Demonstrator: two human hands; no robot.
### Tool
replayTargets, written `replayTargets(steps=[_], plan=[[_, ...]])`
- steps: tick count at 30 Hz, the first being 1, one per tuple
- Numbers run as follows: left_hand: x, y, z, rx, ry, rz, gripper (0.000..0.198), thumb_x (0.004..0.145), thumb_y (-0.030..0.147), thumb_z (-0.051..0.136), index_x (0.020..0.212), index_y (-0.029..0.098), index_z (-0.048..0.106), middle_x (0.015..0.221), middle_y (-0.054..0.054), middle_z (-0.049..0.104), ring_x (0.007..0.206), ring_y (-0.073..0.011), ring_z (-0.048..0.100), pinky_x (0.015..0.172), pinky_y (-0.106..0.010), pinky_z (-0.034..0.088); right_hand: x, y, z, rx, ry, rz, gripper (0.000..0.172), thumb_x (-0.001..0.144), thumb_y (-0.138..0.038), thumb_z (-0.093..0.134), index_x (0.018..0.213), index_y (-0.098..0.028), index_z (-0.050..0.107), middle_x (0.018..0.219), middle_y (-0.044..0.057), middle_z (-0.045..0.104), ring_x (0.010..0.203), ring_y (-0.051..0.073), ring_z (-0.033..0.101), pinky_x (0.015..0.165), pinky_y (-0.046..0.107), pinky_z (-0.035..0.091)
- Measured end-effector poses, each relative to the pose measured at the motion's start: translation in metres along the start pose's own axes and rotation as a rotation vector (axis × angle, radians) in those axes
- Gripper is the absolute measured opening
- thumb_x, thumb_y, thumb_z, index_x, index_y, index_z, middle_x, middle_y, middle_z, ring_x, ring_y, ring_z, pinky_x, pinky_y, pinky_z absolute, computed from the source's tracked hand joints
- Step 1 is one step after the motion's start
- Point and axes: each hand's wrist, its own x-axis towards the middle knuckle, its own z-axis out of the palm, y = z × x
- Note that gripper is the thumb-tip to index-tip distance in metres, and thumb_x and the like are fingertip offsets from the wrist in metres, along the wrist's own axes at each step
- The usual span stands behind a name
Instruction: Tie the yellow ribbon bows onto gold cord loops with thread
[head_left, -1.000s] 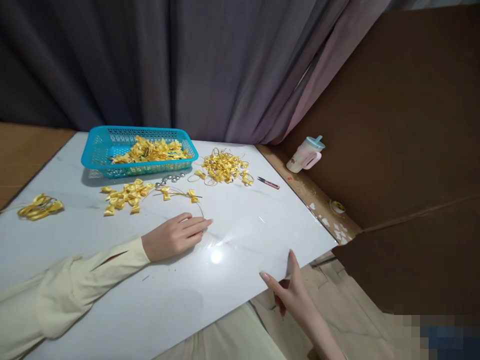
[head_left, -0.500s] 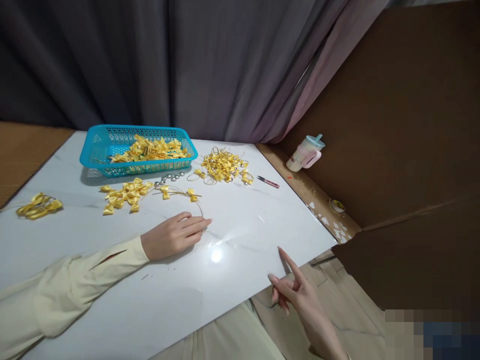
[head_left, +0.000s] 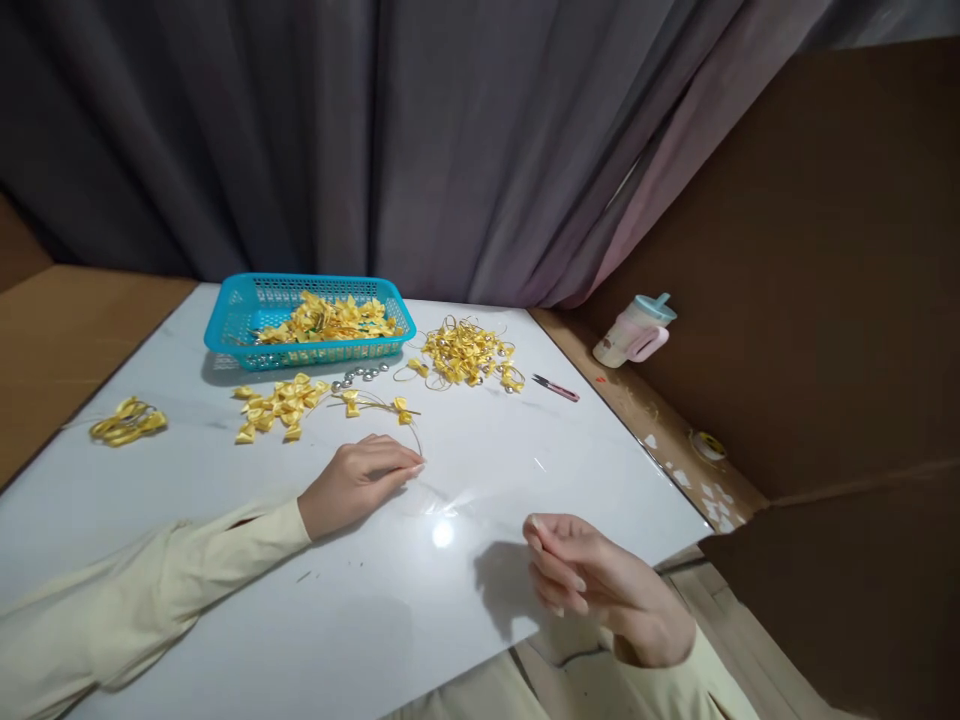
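My left hand rests on the white table with thumb and fingertips pinched on the end of a thin cord. That cord curves up toward two yellow ribbon bows lying just beyond the hand. Above the table's near edge, my right hand is raised with its thumb and index finger pressed together; whether anything is between them I cannot make out. Farther off lie a cluster of loose yellow bows and several silvery beads.
At the back stands a blue basket holding yellow bows. Right of it are a heap of bows on cords and small thread snips. A ribbon bundle lies left. Beyond the right edge are a lidded cup and a spool.
My left thumb and fingers have closed on the cord end. My right hand has risen over the table edge, its stretched index finger now bent against the thumb. The view has shifted slightly.
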Motion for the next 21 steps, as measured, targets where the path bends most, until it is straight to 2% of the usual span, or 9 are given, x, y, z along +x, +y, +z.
replayTargets(steps=[2,6,9,16,21], plan=[[0.001,0.000,-0.001,-0.030,0.010,-0.059,0.014,0.085,0.020,0.058,0.081,0.015,0.070,0.081,-0.006,0.073,0.076,-0.0159,0.066,0.072,-0.027,0.053,0.020,-0.008,0.004,0.057,-0.104,0.082,0.030,0.070,-0.035,0.076,0.069,-0.014,0.054,0.040,-0.009,0.041,0.034,0.004,0.035,0.044,0.018,0.036],[0.004,0.000,-0.005,-0.075,0.015,-0.171,0.015,0.085,0.021,0.059,0.080,0.014,0.071,0.082,-0.007,0.072,0.076,-0.0153,0.067,0.070,-0.024,0.054,0.051,-0.020,0.013,0.061,-0.163,0.174,0.031,0.069,-0.032,0.078,0.082,-0.012,0.058,0.047,-0.007,0.049,0.040,0.006,0.044,0.045,0.019,0.039],[0.005,0.000,-0.006,-0.096,0.008,-0.222,0.014,0.085,0.021,0.059,0.080,0.014,0.071,0.082,-0.006,0.072,0.076,-0.0152,0.067,0.070,-0.024,0.054,0.066,-0.028,0.015,0.034,-0.225,0.223,0.031,0.068,-0.029,0.078,0.085,-0.011,0.060,0.051,-0.006,0.052,0.039,0.006,0.045,0.046,0.019,0.040],[0.004,-0.002,-0.005,-0.149,-0.006,-0.290,0.014,0.084,0.020,0.059,0.079,0.013,0.071,0.082,-0.007,0.072,0.076,-0.0153,0.066,0.069,-0.024,0.052,0.081,-0.037,0.014,0.006,-0.236,0.215,0.029,0.071,-0.023,0.075,0.094,-0.010,0.063,0.060,-0.004,0.055,0.049,0.006,0.052,0.052,0.019,0.045],[0.006,0.004,-0.007,-0.195,-0.040,-0.425,0.015,0.083,0.020,0.059,0.079,0.012,0.071,0.085,-0.008,0.071,0.078,-0.0154,0.064,0.070,-0.024,0.049,0.084,-0.039,0.015,-0.089,-0.259,0.199,0.027,0.072,-0.026,0.075,0.092,-0.010,0.066,0.068,0.002,0.063,0.057,0.009,0.058,0.057,0.020,0.046]])
